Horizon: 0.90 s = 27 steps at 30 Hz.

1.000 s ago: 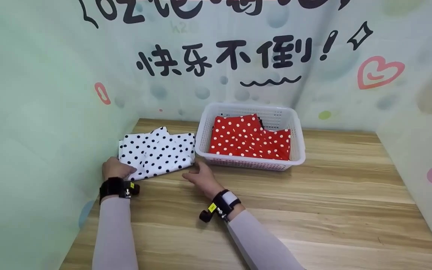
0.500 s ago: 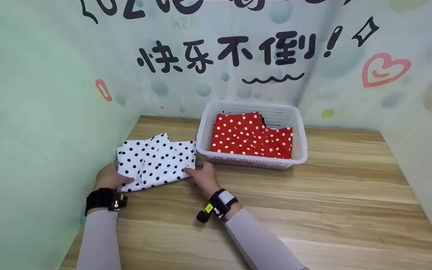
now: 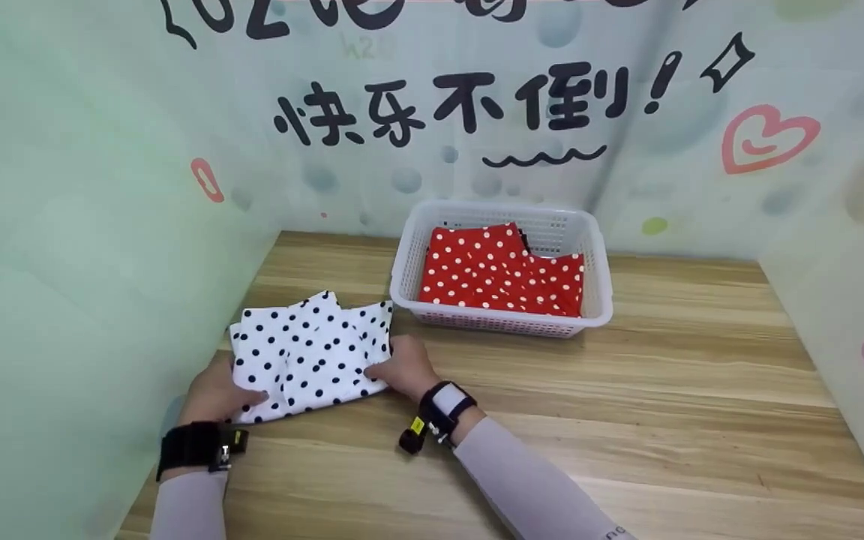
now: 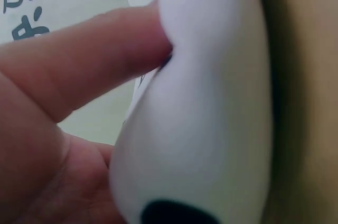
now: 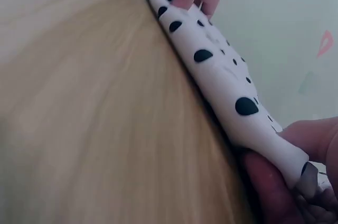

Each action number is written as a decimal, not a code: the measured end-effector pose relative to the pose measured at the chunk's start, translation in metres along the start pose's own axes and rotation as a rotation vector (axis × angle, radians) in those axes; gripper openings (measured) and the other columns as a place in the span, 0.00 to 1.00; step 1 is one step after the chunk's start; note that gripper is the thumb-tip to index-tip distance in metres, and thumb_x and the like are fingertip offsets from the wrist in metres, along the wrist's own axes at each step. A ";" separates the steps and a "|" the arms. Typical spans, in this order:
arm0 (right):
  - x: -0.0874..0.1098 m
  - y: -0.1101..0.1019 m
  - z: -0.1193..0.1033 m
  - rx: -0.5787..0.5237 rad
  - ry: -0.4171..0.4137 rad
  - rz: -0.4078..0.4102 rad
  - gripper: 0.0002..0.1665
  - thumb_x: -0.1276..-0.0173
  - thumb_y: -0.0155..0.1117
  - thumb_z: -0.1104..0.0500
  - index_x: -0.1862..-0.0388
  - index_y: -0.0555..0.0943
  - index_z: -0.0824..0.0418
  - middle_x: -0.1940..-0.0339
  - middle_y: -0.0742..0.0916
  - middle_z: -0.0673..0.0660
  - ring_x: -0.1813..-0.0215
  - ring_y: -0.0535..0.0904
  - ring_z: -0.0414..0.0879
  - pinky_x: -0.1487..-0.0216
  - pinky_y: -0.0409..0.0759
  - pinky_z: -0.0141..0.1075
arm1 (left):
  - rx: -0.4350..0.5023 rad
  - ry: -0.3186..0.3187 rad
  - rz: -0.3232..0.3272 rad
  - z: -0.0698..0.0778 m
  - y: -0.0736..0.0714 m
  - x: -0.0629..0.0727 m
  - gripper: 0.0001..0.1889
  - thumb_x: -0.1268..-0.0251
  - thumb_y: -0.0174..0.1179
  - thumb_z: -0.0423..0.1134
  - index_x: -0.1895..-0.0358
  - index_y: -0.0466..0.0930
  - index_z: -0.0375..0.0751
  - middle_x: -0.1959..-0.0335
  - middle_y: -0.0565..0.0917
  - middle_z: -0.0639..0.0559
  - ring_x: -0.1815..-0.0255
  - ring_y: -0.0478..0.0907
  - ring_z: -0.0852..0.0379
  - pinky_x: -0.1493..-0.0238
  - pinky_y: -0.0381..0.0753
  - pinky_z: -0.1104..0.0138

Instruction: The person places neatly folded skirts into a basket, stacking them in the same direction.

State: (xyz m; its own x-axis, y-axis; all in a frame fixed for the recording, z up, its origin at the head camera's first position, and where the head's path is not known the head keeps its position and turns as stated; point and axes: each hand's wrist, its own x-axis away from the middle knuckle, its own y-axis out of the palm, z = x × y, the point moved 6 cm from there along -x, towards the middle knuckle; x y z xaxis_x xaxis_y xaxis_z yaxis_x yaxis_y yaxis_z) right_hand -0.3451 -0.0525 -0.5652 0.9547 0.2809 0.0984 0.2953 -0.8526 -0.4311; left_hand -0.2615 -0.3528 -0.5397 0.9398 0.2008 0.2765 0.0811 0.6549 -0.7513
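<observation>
A folded white cloth with black polka dots lies at the left of the table, held from both sides. My left hand grips its left end, thumb on top and the other fingers out of sight beneath. At the right end my right hand pinches the cloth, its thumb over the upper face. Seen from the right wrist, a finger goes under the folded edge of the dotted cloth. Close up in the left wrist view, the left thumb presses into the white fabric.
Behind and to the right stands a white perforated plastic basket. Inside it lies a folded red cloth with white dots, with something dark partly hidden behind. Printed curtains enclose the wooden table at the back and both sides.
The white dotted cloth has come toward me, away from the back curtain, with both hands moving along. My right hand, beside the cloth at first, has taken hold of its right end.
</observation>
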 end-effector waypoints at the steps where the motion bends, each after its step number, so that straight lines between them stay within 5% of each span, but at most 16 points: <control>1: 0.003 -0.001 0.000 0.023 -0.015 -0.017 0.13 0.50 0.83 0.63 0.68 0.85 0.62 0.74 0.82 0.48 0.70 0.76 0.43 0.69 0.78 0.32 | -0.002 0.011 0.006 0.002 0.002 0.004 0.32 0.46 0.79 0.37 0.41 0.73 0.29 0.62 0.82 0.41 0.64 0.80 0.47 0.66 0.78 0.62; 7: 0.030 -0.010 0.007 0.154 -0.085 -0.115 0.16 0.49 0.82 0.62 0.61 0.85 0.58 0.69 0.84 0.47 0.66 0.78 0.41 0.63 0.81 0.32 | -0.047 0.041 0.022 0.014 0.022 0.031 0.36 0.48 0.80 0.37 0.36 0.74 0.31 0.47 0.84 0.35 0.53 0.81 0.41 0.53 0.81 0.51; 18: 0.090 -0.053 0.034 0.287 -0.186 -0.185 0.14 0.52 0.77 0.61 0.71 0.80 0.53 0.76 0.77 0.42 0.72 0.72 0.37 0.71 0.73 0.30 | -0.013 0.046 -0.009 0.049 0.072 0.075 0.43 0.49 0.80 0.34 0.28 0.69 0.30 0.33 0.80 0.28 0.35 0.78 0.30 0.33 0.74 0.35; 27: 0.135 -0.106 0.064 0.292 -0.160 -0.237 0.12 0.52 0.76 0.63 0.74 0.79 0.54 0.77 0.77 0.42 0.75 0.72 0.37 0.74 0.74 0.30 | -0.024 0.136 -0.011 0.093 0.114 0.097 0.43 0.54 0.83 0.36 0.31 0.73 0.29 0.39 0.84 0.34 0.39 0.82 0.36 0.34 0.78 0.40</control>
State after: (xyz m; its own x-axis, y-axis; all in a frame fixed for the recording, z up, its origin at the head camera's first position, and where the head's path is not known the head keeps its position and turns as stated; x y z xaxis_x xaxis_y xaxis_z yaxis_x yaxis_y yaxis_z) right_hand -0.2497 0.1037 -0.5641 0.8371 0.5388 0.0948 0.4611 -0.6017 -0.6522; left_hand -0.1920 -0.1910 -0.5434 0.9751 0.0921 0.2018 0.0976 0.6387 -0.7632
